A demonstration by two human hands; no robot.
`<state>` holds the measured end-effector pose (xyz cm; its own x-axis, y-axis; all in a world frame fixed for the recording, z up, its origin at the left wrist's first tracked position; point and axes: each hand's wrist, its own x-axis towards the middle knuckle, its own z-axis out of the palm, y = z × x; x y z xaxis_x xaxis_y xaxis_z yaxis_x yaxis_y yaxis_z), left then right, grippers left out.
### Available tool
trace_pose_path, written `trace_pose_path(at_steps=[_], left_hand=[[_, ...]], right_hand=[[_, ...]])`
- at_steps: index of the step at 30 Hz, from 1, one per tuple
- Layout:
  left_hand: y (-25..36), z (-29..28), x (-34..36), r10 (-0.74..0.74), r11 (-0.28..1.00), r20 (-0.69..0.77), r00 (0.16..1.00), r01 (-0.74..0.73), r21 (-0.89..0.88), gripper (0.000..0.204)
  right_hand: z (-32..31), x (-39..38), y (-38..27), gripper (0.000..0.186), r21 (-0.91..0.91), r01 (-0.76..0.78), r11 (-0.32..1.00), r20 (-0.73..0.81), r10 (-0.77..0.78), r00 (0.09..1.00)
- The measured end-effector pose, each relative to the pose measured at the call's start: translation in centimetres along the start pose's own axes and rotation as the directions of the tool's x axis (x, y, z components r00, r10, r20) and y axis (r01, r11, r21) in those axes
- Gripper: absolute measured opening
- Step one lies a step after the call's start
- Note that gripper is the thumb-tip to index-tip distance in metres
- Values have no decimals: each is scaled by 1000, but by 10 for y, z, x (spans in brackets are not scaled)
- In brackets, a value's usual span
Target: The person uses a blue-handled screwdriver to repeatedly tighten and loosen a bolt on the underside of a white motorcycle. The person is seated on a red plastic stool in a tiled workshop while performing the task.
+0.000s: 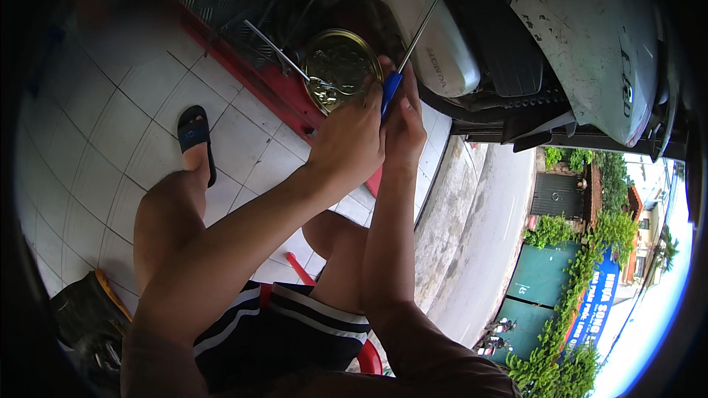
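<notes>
In front of me, my two hands meet beside a motorbike. A screwdriver with a blue handle (391, 91) and a long thin shaft slants up to the right; my right hand (405, 127) is closed round its handle. Close against it, my left hand (346, 135) has its fingers curled; whatever they hold is hidden behind the hand. Just beyond my left hand is a round gold-coloured tin (341, 59) with shiny contents I cannot make out. A thin metal rod (274, 49) slants over to the tin's left edge.
The motorbike's silver cover (424, 26) and pale body panel (590, 37) fill the upper right. A red-edged platform (258, 85) stands on the white tiled floor (103, 155). Under me is a red stool (370, 358). A dark object (88, 317) lies lower left; a road (490, 214) runs outside.
</notes>
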<state>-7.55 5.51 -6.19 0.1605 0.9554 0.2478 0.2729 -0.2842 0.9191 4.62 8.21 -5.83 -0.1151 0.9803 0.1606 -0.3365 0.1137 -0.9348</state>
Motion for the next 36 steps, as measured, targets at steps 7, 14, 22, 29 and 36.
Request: trace_pose_path(at_steps=[7,14,22,29,36], left_hand=[[-7,-2,12,10,988,-93,996,5,156,58],[-2,-6,9,2,979,-99,995,18,201,60],[-2,0,9,-28,978,-94,995,47,206,61],[-7,-6,7,63,967,-130,990,-28,253,58],[-1,-10,9,-10,989,-18,1000,13,148,56]], right_hand=[[15,5,12,71,-96,-42,994,-11,41,999],[20,3,17,63,-29,-67,997,-33,66,997],[13,4,22,57,3,-67,998,-40,67,997],[21,5,25,53,63,-86,994,-49,89,995],[6,5,22,53,96,-55,994,-15,57,998]])
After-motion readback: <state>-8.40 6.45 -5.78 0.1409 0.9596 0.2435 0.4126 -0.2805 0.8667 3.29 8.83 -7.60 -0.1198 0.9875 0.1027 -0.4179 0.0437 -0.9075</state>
